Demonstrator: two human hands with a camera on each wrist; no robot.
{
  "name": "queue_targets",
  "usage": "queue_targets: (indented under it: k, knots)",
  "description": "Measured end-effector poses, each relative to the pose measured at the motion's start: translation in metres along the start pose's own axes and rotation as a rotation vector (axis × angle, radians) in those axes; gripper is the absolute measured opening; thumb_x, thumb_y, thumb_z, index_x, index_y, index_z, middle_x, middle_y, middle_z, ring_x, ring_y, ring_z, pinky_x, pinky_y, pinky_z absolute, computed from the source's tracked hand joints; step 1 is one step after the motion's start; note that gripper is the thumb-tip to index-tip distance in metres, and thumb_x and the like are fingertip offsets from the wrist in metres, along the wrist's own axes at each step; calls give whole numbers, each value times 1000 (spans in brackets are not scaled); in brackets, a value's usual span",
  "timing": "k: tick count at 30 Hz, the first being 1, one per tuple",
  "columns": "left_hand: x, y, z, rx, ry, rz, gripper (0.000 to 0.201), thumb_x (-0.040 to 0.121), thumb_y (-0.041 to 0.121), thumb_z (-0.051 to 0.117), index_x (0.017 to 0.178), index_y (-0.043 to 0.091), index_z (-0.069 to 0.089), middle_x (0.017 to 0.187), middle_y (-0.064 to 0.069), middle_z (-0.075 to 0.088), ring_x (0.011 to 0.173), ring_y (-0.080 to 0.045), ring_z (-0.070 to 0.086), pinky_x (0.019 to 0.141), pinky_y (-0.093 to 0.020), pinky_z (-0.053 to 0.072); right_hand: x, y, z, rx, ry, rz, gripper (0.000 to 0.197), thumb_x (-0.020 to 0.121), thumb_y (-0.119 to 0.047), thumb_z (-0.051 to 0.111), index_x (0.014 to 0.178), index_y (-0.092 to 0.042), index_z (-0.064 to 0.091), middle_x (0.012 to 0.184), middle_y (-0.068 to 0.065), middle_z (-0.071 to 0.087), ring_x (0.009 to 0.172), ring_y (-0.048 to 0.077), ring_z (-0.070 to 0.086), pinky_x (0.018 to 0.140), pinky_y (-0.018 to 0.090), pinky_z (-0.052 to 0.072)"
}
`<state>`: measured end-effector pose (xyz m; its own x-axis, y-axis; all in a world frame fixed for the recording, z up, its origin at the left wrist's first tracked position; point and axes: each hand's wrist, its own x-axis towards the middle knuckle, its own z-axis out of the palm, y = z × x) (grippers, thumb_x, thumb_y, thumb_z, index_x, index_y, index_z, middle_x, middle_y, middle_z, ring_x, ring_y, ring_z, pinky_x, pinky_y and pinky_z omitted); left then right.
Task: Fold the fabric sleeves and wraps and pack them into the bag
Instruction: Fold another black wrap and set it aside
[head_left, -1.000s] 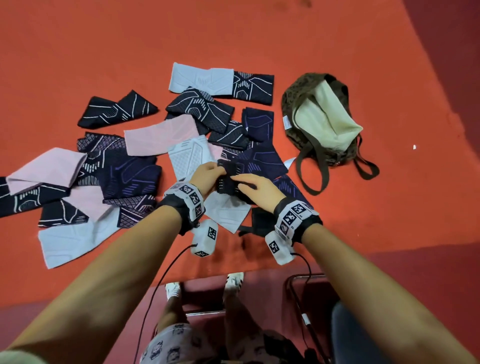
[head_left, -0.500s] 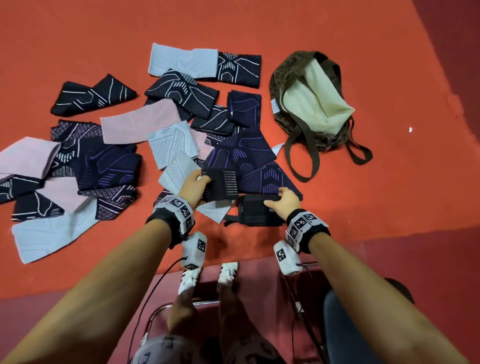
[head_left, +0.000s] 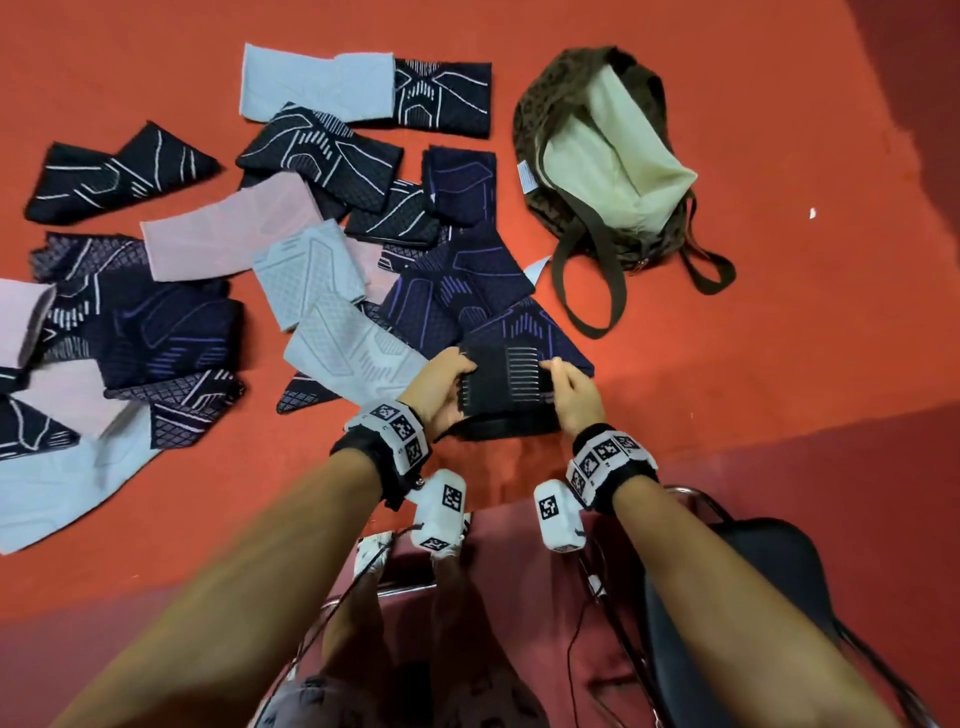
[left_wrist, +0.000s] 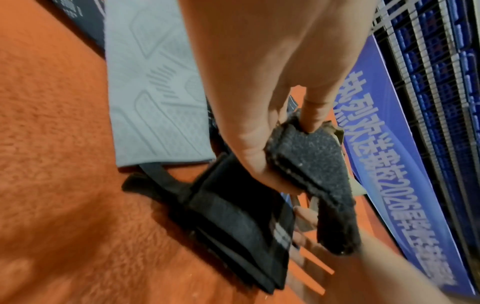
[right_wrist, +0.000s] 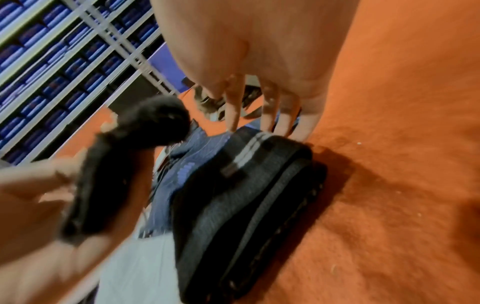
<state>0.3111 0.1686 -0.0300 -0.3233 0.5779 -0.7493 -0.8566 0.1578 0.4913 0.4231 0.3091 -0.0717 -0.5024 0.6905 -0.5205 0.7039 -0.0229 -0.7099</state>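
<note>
My left hand (head_left: 453, 376) grips a small folded black piece with white stripes (head_left: 503, 382), thumb on one side and fingers on the other (left_wrist: 310, 121). It holds that piece (left_wrist: 309, 164) just above a folded black wrap (head_left: 511, 430) lying on the red carpet. My right hand (head_left: 560, 375) reaches down with straight fingers (right_wrist: 267, 115) touching the far edge of that wrap (right_wrist: 246, 195). The brown bag (head_left: 540, 109) with a pale green lining lies open at the upper right, apart from both hands.
Several sleeves in black, navy, grey and pink lie spread on the red carpet (head_left: 779, 338) to the left and ahead, a grey one (head_left: 353, 351) right beside my left hand. A chair (head_left: 753, 597) and my feet are below the carpet's near edge.
My left hand has carried the striped black piece to the right, over the black wrap. My right hand has stayed at the wrap, now meeting the piece's right side.
</note>
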Motion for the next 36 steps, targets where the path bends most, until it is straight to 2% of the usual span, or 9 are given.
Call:
queue_targets:
  k: [2, 6, 9, 12, 18, 22, 26, 29, 36]
  knots:
    - [7, -11, 8, 98, 27, 25, 21, 89, 0, 37, 90, 10, 54, 86, -9, 60, 73, -17, 59, 66, -28, 52, 0, 3, -5, 132, -14, 55, 37, 91, -46, 51, 73, -20, 70, 79, -1, 71, 80, 20, 66, 80, 36, 50]
    - [19, -30, 5, 556, 165, 161, 18, 89, 0, 50, 79, 15, 51, 68, -3, 48, 64, -18, 46, 63, -30, 38, -1, 11, -8, 124, -83, 29, 28, 80, -5, 71, 59, -16, 56, 64, -2, 56, 52, -7, 53, 66, 19, 42]
    - [20, -31, 1, 990, 235, 229, 6, 86, 12, 62, 82, 15, 58, 67, 3, 51, 74, -18, 50, 72, -30, 38, 4, 15, -8, 33, -39, 32, 37, 76, -1, 74, 57, -20, 47, 66, 1, 53, 61, 7, 53, 70, 25, 42]
    - [23, -28, -1, 1226, 297, 242, 22, 85, 23, 65, 81, 16, 45, 87, -9, 62, 86, -26, 56, 74, -33, 38, 9, 15, -5, -142, 34, 15, 36, 74, -12, 77, 59, -19, 45, 77, 5, 52, 75, 19, 49, 73, 28, 41]
    - [35, -32, -5, 1343, 349, 236, 34, 85, 31, 65, 93, 14, 36, 104, -12, 61, 98, -31, 57, 74, -33, 37, 18, 24, -2, -327, 36, 66, 42, 71, -33, 79, 56, -20, 42, 88, 14, 63, 83, 27, 58, 84, 38, 47]
    - [36, -33, -8, 1326, 370, 221, 38, 84, 34, 66, 93, 14, 35, 103, -13, 61, 96, -31, 57, 72, -30, 34, 18, 14, -4, -412, 15, 62, 43, 74, -34, 76, 62, -20, 37, 92, 11, 55, 96, 30, 55, 87, 37, 43]
    - [32, -26, -9, 1276, 349, 192, 43, 82, 35, 69, 94, 12, 34, 101, -14, 62, 95, -32, 58, 74, -32, 37, 18, 0, -7, -484, -39, 34, 35, 75, -29, 75, 90, -13, 47, 110, 14, 54, 107, 31, 51, 93, 36, 41]
    - [26, -12, -12, 1178, 301, 214, 46, 78, 39, 73, 93, 13, 37, 97, -14, 63, 91, -31, 60, 78, -35, 44, 20, -18, -11, -478, -72, -23, 53, 73, -30, 75, 116, -12, 50, 120, 12, 51, 112, 30, 50, 99, 41, 41]
    - [16, 67, -35, 966, 491, 381, 35, 85, 34, 67, 101, 7, 52, 85, -6, 57, 94, -31, 60, 82, -33, 42, 47, -97, -11, -452, -147, -187, 55, 84, -29, 68, 131, -10, 48, 131, 15, 50, 123, 31, 46, 102, 36, 36]
